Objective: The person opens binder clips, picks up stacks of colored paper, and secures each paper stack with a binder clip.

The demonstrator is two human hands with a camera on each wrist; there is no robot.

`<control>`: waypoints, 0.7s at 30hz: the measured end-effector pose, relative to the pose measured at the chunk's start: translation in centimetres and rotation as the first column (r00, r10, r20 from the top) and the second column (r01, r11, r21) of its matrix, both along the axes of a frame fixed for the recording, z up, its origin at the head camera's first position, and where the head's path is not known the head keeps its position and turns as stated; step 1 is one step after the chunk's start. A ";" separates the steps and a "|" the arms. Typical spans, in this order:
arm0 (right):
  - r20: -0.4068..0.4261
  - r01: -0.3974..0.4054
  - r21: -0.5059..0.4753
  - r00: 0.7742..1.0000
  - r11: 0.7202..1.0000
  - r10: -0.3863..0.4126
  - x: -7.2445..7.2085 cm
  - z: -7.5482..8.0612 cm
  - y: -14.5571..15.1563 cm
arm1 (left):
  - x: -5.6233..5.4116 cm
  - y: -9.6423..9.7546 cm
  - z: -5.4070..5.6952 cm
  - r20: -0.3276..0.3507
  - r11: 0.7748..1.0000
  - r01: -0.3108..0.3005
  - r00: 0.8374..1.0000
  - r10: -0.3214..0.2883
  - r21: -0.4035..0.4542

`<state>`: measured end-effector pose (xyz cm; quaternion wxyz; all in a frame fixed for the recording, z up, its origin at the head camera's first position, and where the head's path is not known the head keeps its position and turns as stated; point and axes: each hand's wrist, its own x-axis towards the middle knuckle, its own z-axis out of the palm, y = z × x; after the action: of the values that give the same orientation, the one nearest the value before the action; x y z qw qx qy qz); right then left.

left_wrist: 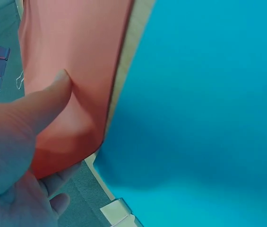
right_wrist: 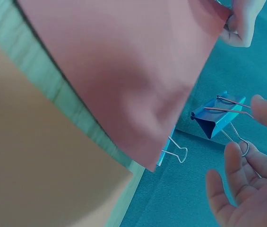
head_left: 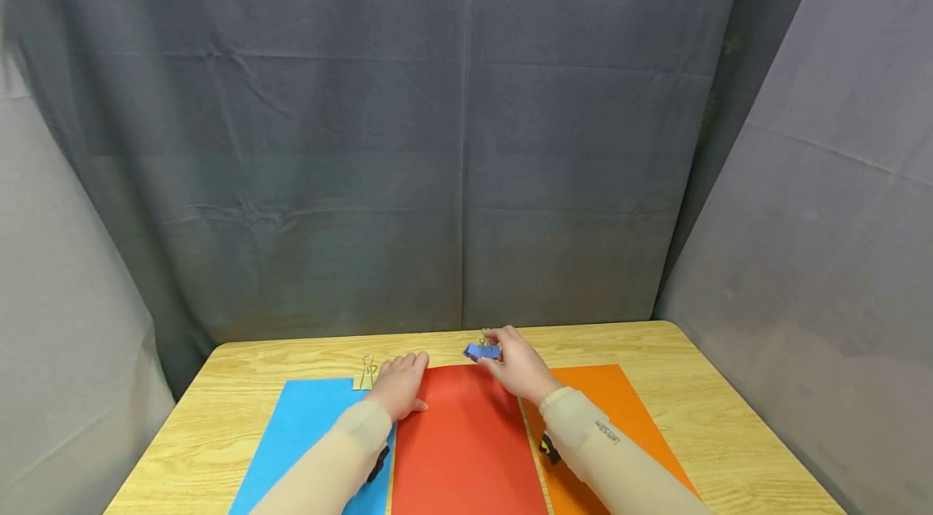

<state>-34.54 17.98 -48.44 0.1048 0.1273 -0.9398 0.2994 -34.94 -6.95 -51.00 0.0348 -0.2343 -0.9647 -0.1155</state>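
Three sheets lie side by side on the wooden table (head_left: 700, 385): a blue sheet (head_left: 306, 434), a red sheet (head_left: 466, 442) and an orange sheet (head_left: 619, 418). My left hand (head_left: 402, 385) pinches the red sheet's far left corner, thumb (left_wrist: 53, 92) on top and fingers beneath, and the corner is slightly lifted. Just beyond the red sheet's far edge, my right hand (head_left: 506, 357) holds a blue binder clip (head_left: 482, 351) by its wire handles. The clip (right_wrist: 214, 117) hangs free of the paper, its mouth toward the red sheet (right_wrist: 124, 71).
A pale binder clip (head_left: 367, 375) sits on the far edge of the blue sheet. A small wire handle (right_wrist: 176, 154) shows at the red sheet's corner. Grey curtains (head_left: 466, 134) close off the back and sides of the table.
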 end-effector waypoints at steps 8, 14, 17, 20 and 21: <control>-0.013 -0.016 0.008 1.000 1.000 0.016 -0.1 -0.1 0.0 | 0.2 0.1 0.1 0.006 1.000 0.026 1.000 -0.026 0.009; -0.024 -0.026 0.022 0.999 0.999 0.026 -0.2 0.4 -0.1 | 0.1 0.1 -0.4 -0.030 0.999 0.043 0.999 -0.044 -0.024; -0.008 -0.016 0.024 1.000 1.000 0.017 -0.2 0.5 -0.1 | 0.0 0.1 -0.7 -0.045 0.999 0.039 0.998 -0.040 -0.031; 0.004 -0.016 0.012 1.000 1.000 0.016 -0.2 0.4 -0.1 | 0.0 0.1 -0.9 -0.051 0.999 0.034 0.998 -0.035 -0.032; 0.004 -0.018 0.009 1.000 1.000 0.017 -0.2 0.4 -0.1 | 0.0 0.1 -0.9 -0.054 0.999 0.032 0.998 -0.034 -0.031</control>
<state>-34.76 17.86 -48.08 0.0996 0.1353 -0.9402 0.2961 -34.89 -6.83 -51.88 0.0555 -0.2539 -0.9609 -0.0951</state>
